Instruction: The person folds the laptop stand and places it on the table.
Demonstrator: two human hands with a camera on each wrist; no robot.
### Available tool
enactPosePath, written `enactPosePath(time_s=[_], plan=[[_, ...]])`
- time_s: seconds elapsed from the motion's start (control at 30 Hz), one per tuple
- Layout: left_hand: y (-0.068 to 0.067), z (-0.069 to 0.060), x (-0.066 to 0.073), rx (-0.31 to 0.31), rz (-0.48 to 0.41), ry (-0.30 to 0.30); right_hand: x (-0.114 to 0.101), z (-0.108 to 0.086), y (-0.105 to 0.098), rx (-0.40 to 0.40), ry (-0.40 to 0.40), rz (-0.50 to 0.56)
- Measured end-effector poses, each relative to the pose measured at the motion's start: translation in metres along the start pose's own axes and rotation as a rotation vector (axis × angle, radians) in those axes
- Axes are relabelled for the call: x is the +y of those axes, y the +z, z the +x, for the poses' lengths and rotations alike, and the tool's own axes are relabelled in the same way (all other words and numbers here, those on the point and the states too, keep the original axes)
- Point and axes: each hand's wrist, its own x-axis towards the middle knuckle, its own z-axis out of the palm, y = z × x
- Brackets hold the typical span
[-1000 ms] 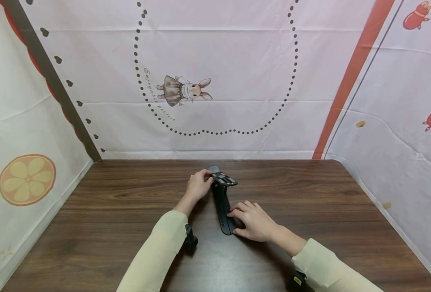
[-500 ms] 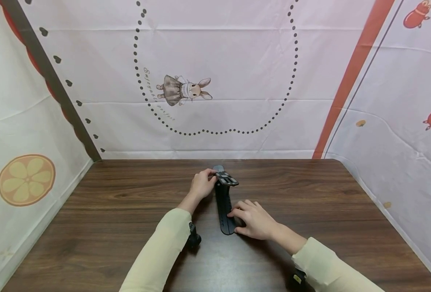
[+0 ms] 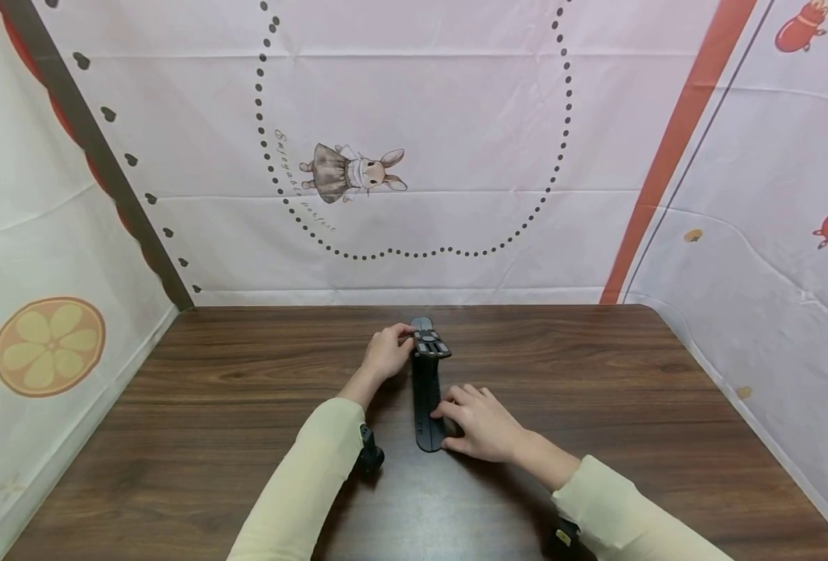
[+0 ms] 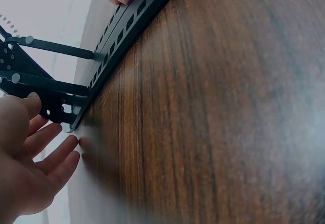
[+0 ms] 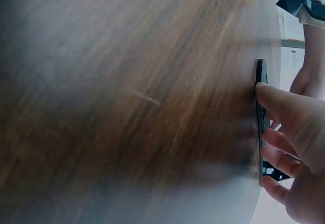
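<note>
A black folding stand [image 3: 425, 393] lies lengthwise on the table, its slotted base flat and its hinged arms raised at the far end. On top of those arms sits a small plate with grey pads [image 3: 431, 344]. My left hand [image 3: 387, 352] pinches the bracket at the far end; in the left wrist view its thumb [image 4: 33, 103] lies on the bracket and the lower fingers spread below. My right hand [image 3: 481, 425] holds the near part of the base by its right edge, thumb [image 5: 269, 96] near the rounded end and fingers further along.
The brown wooden table [image 3: 245, 467] reaches back to a white printed cloth [image 3: 414, 226] hanging behind it and along both sides. A black wrist camera [image 3: 370, 452] is strapped to the left sleeve, and another [image 3: 564, 538] to the right.
The stand has turned slightly: its far end shifted right and its near end left, so it points straighter away from me. Both hands keep their places on it.
</note>
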Motion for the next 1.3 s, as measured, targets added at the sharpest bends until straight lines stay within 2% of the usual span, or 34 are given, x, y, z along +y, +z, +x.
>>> enactPosePath(time_s=[0.47,0.73,0.9,1.03,1.13,1.3], plan=[[-0.004,-0.001,-0.003,-0.011,-0.007,0.001,-0.005,0.005,0.0,-0.015,0.017,-0.021],[-0.006,-0.003,-0.003,-0.037,-0.005,0.006,-0.004,0.004,0.0,-0.015,0.005,-0.001],[-0.008,-0.008,-0.004,-0.054,0.018,0.05,0.002,0.007,-0.006,-0.074,0.024,0.074],[-0.01,-0.013,-0.004,-0.036,0.025,0.099,0.009,0.012,-0.01,-0.086,0.029,0.178],[-0.01,-0.016,-0.004,-0.011,0.011,0.102,0.013,0.015,-0.012,-0.06,0.052,0.238],[-0.014,-0.024,-0.003,0.033,-0.044,0.078,0.019,0.019,-0.012,0.032,0.153,0.302]])
